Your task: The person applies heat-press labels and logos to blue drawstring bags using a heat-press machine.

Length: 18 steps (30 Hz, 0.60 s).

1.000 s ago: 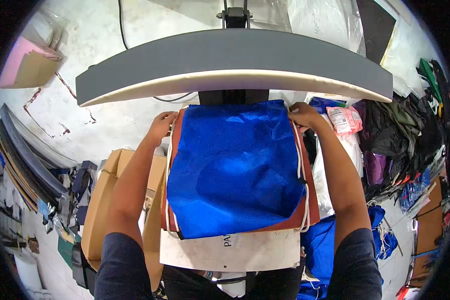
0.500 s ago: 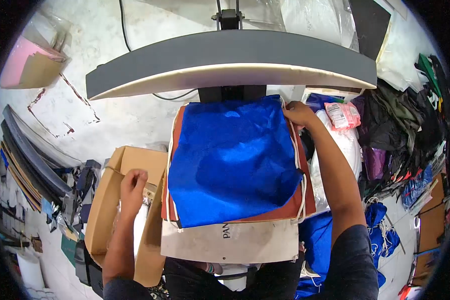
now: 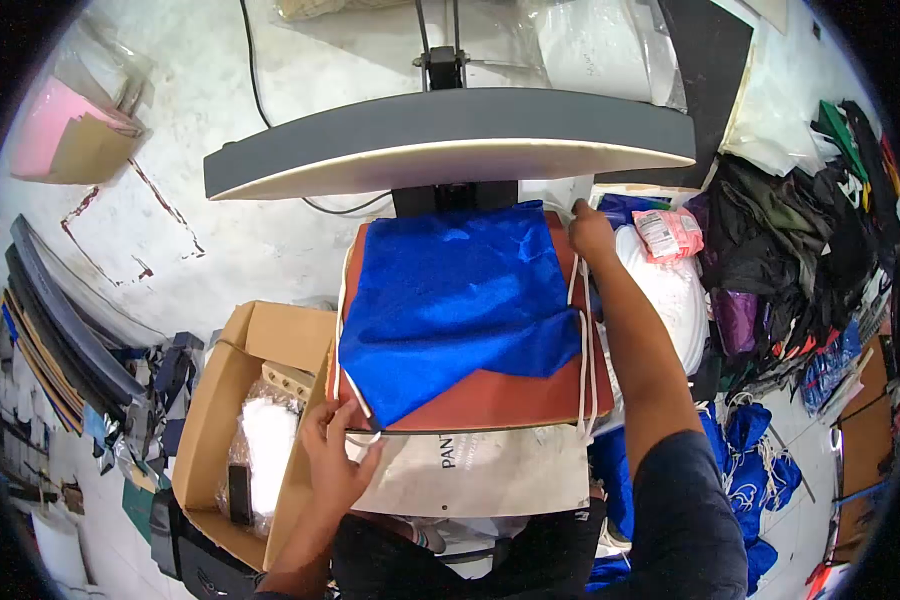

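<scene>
A blue drawstring bag lies on the reddish-brown pad of a heat press, its lower right part folded up and wrinkled. White cords run along its sides. My left hand is at the bag's lower left corner, thumb and fingers apart, beside the cord end. By the upper right corner, my right hand is closed around the white cord; its fingertips are partly hidden. The press's grey upper plate stands raised beyond the bag.
An open cardboard box with plastic-wrapped white items stands at left. Right of the pad are a pink packet on white material and a heap of dark cloth. More blue bags lie at lower right. A printed pale panel shows below the pad.
My left hand has moved from above the box to the bag's lower left corner. The bag's lower right part has folded inward, baring more pad. My right hand stays near the upper right corner.
</scene>
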Available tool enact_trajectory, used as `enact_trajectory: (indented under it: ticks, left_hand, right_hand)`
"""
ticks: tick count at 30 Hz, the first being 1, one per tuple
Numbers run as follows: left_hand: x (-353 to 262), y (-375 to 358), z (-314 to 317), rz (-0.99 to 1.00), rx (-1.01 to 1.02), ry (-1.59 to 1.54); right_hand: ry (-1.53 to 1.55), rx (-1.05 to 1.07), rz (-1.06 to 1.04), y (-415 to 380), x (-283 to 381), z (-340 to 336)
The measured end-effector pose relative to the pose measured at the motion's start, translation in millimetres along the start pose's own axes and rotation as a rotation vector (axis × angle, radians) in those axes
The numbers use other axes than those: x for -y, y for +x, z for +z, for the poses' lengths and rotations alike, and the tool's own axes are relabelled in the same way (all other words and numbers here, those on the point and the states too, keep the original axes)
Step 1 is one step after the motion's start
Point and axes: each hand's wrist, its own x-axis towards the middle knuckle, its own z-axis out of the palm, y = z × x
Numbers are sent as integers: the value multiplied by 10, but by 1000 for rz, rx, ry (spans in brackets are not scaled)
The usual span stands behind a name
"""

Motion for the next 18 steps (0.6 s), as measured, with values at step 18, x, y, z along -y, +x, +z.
enact_trajectory:
  ticks: [18]
  left_hand:
    - [-90,152,-51,90,-7,71]
  right_hand:
    - [802,511,106,-1155,259,-1398]
